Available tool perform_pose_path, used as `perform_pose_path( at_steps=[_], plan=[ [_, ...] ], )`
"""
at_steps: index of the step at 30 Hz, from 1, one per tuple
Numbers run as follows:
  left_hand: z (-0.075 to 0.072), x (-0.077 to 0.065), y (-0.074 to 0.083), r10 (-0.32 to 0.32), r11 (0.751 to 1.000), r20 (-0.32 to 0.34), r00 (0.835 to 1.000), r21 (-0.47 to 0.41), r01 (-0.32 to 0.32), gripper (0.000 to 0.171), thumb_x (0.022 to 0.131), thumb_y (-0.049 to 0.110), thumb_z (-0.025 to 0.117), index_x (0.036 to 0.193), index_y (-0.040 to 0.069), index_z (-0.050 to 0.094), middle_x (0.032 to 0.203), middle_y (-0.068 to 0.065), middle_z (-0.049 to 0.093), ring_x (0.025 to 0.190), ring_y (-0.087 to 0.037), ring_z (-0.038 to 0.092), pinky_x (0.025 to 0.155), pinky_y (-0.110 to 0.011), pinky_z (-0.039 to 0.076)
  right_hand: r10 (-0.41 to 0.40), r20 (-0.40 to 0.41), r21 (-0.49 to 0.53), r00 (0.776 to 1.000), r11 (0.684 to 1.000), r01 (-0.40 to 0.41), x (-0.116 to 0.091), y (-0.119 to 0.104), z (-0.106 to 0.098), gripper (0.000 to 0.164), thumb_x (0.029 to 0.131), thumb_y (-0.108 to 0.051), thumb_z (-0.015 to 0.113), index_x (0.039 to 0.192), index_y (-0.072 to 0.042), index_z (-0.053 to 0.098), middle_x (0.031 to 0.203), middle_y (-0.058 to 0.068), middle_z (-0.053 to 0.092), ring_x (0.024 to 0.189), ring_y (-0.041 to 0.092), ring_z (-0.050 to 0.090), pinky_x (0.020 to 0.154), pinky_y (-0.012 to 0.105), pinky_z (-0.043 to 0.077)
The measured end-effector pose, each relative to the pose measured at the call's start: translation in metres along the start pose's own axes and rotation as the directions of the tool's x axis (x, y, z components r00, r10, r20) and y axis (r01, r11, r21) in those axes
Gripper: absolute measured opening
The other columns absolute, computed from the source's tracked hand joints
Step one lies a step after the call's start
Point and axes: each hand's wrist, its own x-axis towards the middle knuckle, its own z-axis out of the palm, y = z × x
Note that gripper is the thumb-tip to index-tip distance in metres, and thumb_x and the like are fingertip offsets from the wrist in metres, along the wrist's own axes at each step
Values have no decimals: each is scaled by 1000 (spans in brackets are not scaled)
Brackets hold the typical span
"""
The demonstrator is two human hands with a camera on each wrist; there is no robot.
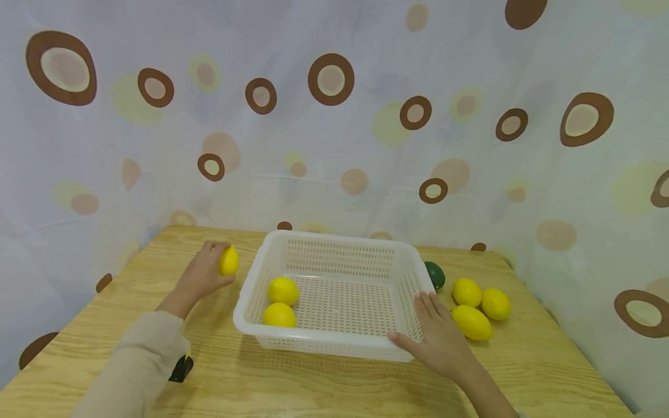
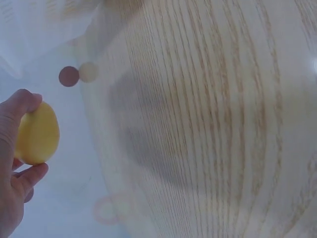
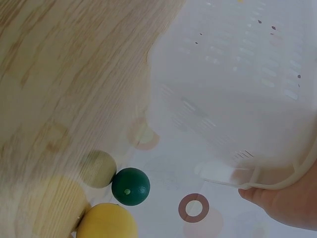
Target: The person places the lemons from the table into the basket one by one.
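Off the left end of a white slotted plastic basket (image 1: 334,342), my left hand (image 1: 204,270) holds a yellow lemon (image 1: 228,261) between thumb and fingers. The left wrist view shows the same lemon (image 2: 40,134) pinched above the table. My right hand (image 1: 441,339) rests on the basket's right front corner, its fingers straight along the right rim and the thumb over the front rim. In the right wrist view, a fingertip of that hand (image 3: 282,203) touches the rim from outside. Inside the basket, at its left end, lie two lemons, one (image 1: 283,291) behind the other (image 1: 279,315).
To the right of the basket sit three more lemons (image 1: 472,322) in a cluster, with a dark green round fruit (image 1: 435,275) partly behind the basket. A small black object (image 1: 181,368) shows beside the left sleeve. A patterned curtain (image 1: 334,145) hangs behind the wooden table (image 1: 292,389).
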Motion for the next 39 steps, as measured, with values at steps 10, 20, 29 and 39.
perform_pose_path(
  at_steps=[10, 20, 29, 39],
  plan=[
    [-7, 3, 7, -11, 999, -2, 1000, -31, 11, 61, 74, 11, 69, 125, -10, 44, 117, -32, 45, 92, -43, 54, 79, -55, 49, -4, -25, -3, 1000, 1000, 3, -1, -2, 2, 96, 84, -61, 51, 140, 12, 27, 149, 28, 22, 139, 45, 15, 110, 60, 18],
    [-9, 6, 16, -16, 999, -8, 1000, -45, 15, 60, 75, 11, 69, 126, -8, 44, 118, -30, 45, 91, -41, 55, 78, -53, 50, 1, -19, -4, 1000, 1000, -1, 0, 0, 3, 96, 84, -61, 51, 140, 12, 26, 150, 28, 21, 139, 45, 14, 111, 60, 17],
    [-11, 12, 28, 18, 998, -24, 1000, -57, -19, 59, 76, 10, 69, 127, -7, 45, 122, -28, 45, 94, -39, 54, 80, -52, 50, 13, -2, 2, 1000, 1000, -13, 0, 0, 2, 97, 84, -62, 51, 141, 12, 24, 150, 27, 18, 140, 45, 12, 111, 60, 15],
    [-12, 17, 38, 41, 998, -28, 999, -47, -42, 59, 76, 14, 70, 126, -5, 46, 122, -28, 45, 95, -39, 54, 81, -50, 52, 7, -10, -8, 1000, 1000, -7, 1, 1, 3, 97, 84, -62, 50, 141, 12, 24, 150, 27, 18, 140, 44, 12, 111, 60, 15]
  ],
)
